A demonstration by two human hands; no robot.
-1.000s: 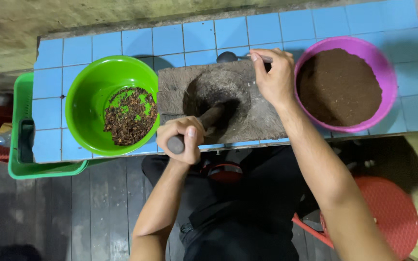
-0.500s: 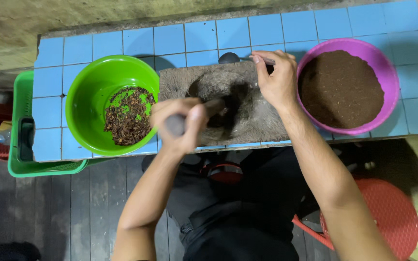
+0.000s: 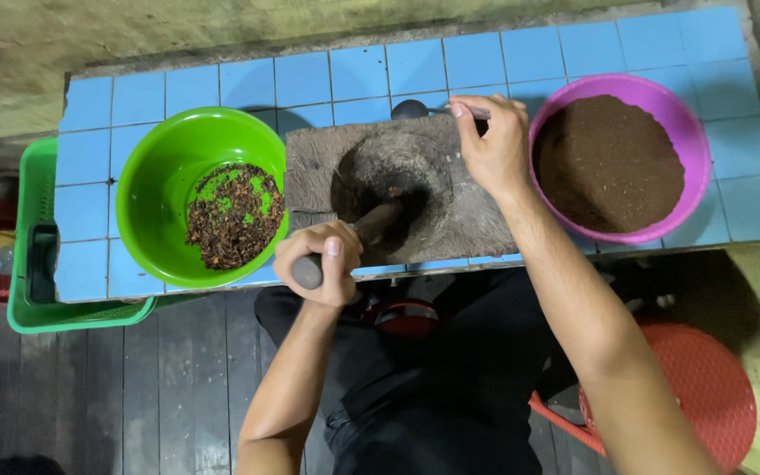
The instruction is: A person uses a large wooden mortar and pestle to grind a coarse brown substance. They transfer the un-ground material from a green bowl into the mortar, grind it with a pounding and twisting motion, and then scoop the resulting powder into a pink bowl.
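The left hand [image 3: 318,262] was wrapped in a closed fist around the dark cylindrical pestle [image 3: 355,237], whose handle end stuck out below the fingers toward seven o'clock while its working end slanted up toward one o'clock into the round hollow of the grey stone mortar block [image 3: 398,189]. That block sat at the middle of the blue-tiled tabletop [image 3: 222,84], near its front edge. The right hand [image 3: 490,145] rested on the block's two o'clock corner, fingers curled and pinching the handle of a metal spoon [image 3: 415,109], whose bowl lay at the block's twelve o'clock edge.

At nine o'clock from the mortar stood a bright green round plastic basin [image 3: 164,167] holding a heap of dark brown dried bits [image 3: 235,215], its rim touching the block. At three o'clock stood a purple round plastic basin [image 3: 692,145] filled with fine brown powder [image 3: 613,163]. A green plastic crate [image 3: 32,237] hung off the table's nine o'clock side, and a red plastic stool [image 3: 705,387] stood at five o'clock.
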